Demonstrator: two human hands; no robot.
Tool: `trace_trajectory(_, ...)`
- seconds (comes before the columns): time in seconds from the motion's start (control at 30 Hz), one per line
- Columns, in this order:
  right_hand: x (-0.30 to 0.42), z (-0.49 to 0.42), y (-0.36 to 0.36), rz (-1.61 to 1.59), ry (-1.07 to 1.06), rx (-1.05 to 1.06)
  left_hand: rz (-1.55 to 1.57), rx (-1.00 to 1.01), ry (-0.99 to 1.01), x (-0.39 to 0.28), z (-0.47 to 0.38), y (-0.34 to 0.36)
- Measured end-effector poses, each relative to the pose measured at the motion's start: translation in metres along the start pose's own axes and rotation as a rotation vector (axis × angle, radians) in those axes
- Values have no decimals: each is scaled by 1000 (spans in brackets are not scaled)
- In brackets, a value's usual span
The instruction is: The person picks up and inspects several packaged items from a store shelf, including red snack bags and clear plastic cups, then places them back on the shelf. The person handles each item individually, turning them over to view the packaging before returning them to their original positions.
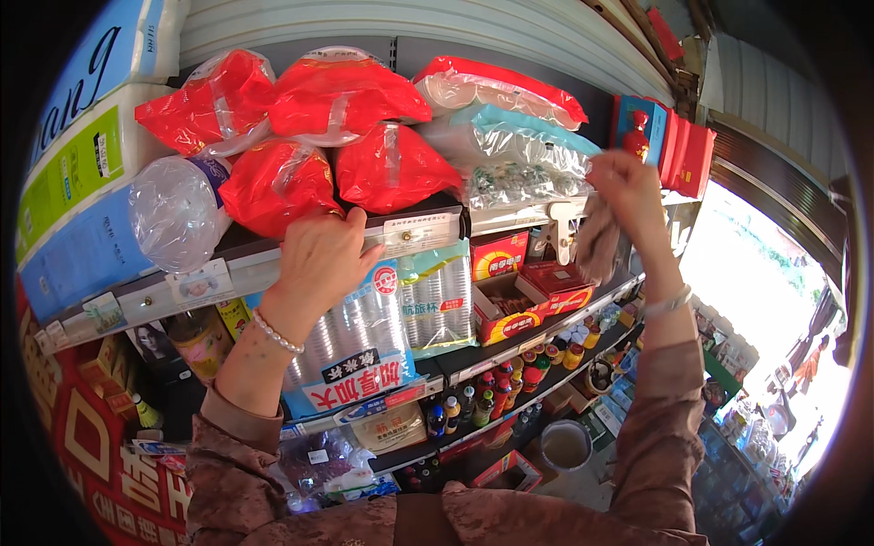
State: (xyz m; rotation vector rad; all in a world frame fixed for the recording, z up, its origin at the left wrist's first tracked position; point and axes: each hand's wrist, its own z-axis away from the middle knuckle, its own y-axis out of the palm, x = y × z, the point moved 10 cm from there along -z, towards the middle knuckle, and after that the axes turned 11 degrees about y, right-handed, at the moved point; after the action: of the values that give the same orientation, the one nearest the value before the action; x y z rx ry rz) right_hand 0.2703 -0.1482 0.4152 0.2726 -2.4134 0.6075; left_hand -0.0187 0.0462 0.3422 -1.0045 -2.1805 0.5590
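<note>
My left hand (321, 256) rests on the front edge of the top shelf (259, 266), its fingers against a red plastic bag (280, 181). More red bags (396, 167) lie beside and above it. My right hand (625, 177) is raised at the right, closed on a brown-grey cloth (599, 242) that hangs down from it. Just left of that hand are clear packs of plastic cups, one with a light-blue top (519, 133). A white plastic clip (562, 231) sits on the shelf edge near the cloth.
Below are cup packs (437, 300), battery boxes (509, 307) and lower shelves of bottles (502, 392). Large tissue packs (82, 164) and a wrapped round pack (177, 211) stand at the left, red boxes (686, 157) at the right. A bucket (565, 445) stands on the floor.
</note>
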Motion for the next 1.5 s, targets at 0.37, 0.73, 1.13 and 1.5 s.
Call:
trace_trajectory(0.37, 117, -108, 82, 813, -375, -60, 4, 15, 18, -4, -3, -2)
trace_trajectory(0.73, 122, -135, 144, 695, -250, 436, -24, -6, 26, -5, -3, -1)
trace_trajectory(1.13, 132, -132, 140, 799, -301, 144, -37, -38, 42, -5, 1, 0)
trace_trajectory(1.5, 101, -156, 75, 443, -169, -123, -53, -81, 43, -5, 3, -1)
